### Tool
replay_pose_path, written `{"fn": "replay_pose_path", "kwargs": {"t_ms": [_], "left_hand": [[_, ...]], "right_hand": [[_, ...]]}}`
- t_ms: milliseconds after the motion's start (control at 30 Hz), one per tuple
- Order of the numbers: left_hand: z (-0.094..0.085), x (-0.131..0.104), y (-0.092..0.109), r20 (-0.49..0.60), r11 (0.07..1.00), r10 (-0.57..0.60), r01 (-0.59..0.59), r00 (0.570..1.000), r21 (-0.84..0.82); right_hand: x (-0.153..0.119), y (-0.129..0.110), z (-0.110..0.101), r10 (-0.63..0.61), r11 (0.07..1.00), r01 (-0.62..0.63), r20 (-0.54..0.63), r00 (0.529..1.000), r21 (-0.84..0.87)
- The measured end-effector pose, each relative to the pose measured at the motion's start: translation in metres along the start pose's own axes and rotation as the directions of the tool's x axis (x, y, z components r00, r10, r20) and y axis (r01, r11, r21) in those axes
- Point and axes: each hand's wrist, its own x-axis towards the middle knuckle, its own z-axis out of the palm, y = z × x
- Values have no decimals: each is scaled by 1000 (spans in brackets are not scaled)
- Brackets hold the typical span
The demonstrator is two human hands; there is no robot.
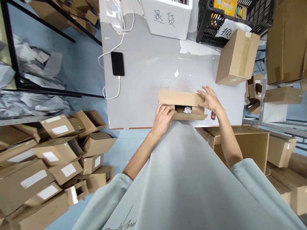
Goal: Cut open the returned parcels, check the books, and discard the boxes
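A small cardboard box lies at the table's near edge with its long flaps raised apart. Through the gap shows a crumpled whitish piece, its kind unclear. My left hand is closed over the box's left end, fingers bent onto the cardboard and their tips partly hidden. At the right end, my right hand has its fingers spread, with thumb and fingertips at the flap's corner. Just below that hand lies a small red and black object, perhaps a cutter.
A taped carton stands on the table's right side, near a black crate. A white bin sits at the back. On the left lies a phone with a white cable. Opened boxes pile up on the left floor.
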Motion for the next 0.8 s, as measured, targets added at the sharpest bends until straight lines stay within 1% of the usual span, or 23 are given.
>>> {"fn": "replay_pose_path", "kwargs": {"t_ms": [100, 200, 267, 333, 433, 500, 567, 633, 700, 800], "left_hand": [[4, -10, 3, -44, 999, -26, 27, 999, 21], [6, -18, 8, -95, 998, -61, 63, 994, 22], [7, -24, 11, -102, 997, -59, 63, 993, 41], [9, -34, 13, -67, 995, -33, 39, 997, 87], [16, -52, 15, 34, 989, -1, -4, 999, 145], [22, -63, 16, 87, 990, -11, -2, 996, 144], [25, -71, 16, 105, 993, -40, 28, 994, 117], [25, -72, 16, 117, 995, -71, 62, 991, 81], [23, -68, 17, 140, 996, -80, 74, 987, 50], [20, -53, 18, 174, 997, -73, 74, 982, 0]], "right_hand": [[6, -2, -6, -82, 995, 88, 138, 987, -36], [8, -7, -12, -144, 988, 153, 178, 973, -35], [12, -10, -18, -166, 985, 172, 154, 974, -27], [21, -9, -26, -160, 987, 162, 105, 982, -9], [43, -6, -34, -80, 997, 80, 7, 997, -13], [58, -4, -34, -16, 999, 14, -66, 998, -39], [66, -7, -29, 1, 998, -9, -141, 990, -57], [64, -16, -18, -28, 998, 15, -195, 980, -67], [50, -28, -2, -71, 995, 56, -178, 982, -87], [18, -47, 27, -94, 989, 80, -113, 989, -122]]}}
